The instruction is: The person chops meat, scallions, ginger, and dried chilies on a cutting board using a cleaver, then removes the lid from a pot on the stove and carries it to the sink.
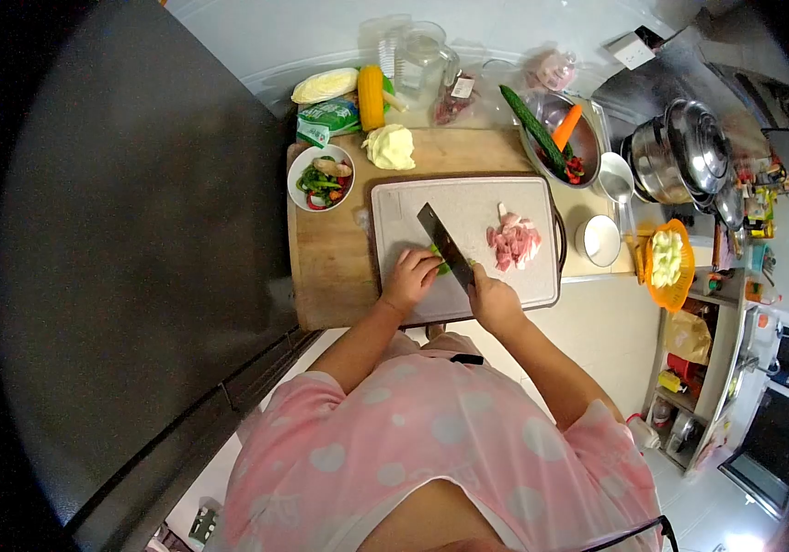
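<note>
My right hand (494, 299) is closed round the handle of a broad dark kitchen knife (442, 237), whose blade points away to the upper left over the cutting board (413, 198). Close to the blade's left side, my left hand (411, 278) presses curled fingers on a small green vegetable piece (441, 261). The fingers and blade hide part of it, so its exact kind is unclear. Sliced raw meat (514, 242) lies in a pile on the board's right half, to the right of the knife.
Left of the board stands a bowl of cut peppers (305, 196). Behind are cabbage (389, 147), corn (371, 97) and a metal bowl (588, 138) with a cucumber and carrot. A white bowl (599, 241), an orange basket (680, 293) and a steel pot (659, 166) stand at right.
</note>
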Available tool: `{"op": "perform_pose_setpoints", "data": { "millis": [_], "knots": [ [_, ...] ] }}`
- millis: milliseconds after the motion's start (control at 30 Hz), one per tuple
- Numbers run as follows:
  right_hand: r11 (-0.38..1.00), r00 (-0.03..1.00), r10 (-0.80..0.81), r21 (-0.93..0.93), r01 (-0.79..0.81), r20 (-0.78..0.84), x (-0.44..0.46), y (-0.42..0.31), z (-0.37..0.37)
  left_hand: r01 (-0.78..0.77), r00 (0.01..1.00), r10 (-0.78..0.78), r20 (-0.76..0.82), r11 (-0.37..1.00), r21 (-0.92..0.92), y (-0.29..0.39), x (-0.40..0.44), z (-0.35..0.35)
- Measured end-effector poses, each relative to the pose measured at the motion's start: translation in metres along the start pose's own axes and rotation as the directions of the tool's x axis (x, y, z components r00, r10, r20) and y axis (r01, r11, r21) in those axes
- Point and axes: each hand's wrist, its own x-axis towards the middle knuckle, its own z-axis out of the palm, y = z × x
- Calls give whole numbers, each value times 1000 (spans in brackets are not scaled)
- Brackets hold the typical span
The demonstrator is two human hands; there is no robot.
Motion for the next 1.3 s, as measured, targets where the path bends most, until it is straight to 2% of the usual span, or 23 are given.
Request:
{"op": "perform_pose_setpoints", "data": {
  "millis": [167, 267, 467, 567, 667, 800, 900, 1000, 1100, 1300],
  "knots": [
    [998, 993, 24, -58, -17, 117, 0, -8, -2, -16, 1000, 16, -8, 1000, -9, -8, -4, 5],
    [998, 994, -8, -57, 15, 106, 11, -10, 9, 49, 999, -49, 17, 999, -11, -3, -4, 2],
    [999, 998, -33, -28, 32, -45, 30, -8, 34, -41, 999, 40, 26, 998, 52, -2, -3, -5],
    [995, 995, 76, 64, -72, -59, 33, -9, 22, -57, 998, 57, 9, 997, 42, -4, -3, -2],
    [986, 992, 65, 156, -49, -104, 28, 0, 18, -53, 999, 53, -5, 999, -6, -1, 0, -4],
    [1000, 1000, 22, 19, -22, -7, 9, -1, 2, -11, 1000, 11, -16, 1000, 18, -5, -6, 7],
    [1000, 1000, -11, 27, 11, -8, 1, 0, 1, -5, 1000, 5, -9, 1000, 14, -8, -6, 8],
    [997, 998, -56, -46, 55, -21, -4, -5, -4, -10, 1000, 10, 0, 999, 30, -7, -5, 6],
    [999, 996, 4, -54, 1, 93, -4, -14, -12, 0, 1000, 0, 11, 1000, 25, -3, -2, 0],
    [997, 982, 58, -58, -48, 182, 26, -23, 7, -7, 999, 4, 46, 998, 59, -10, -7, 4]
  ]
}}
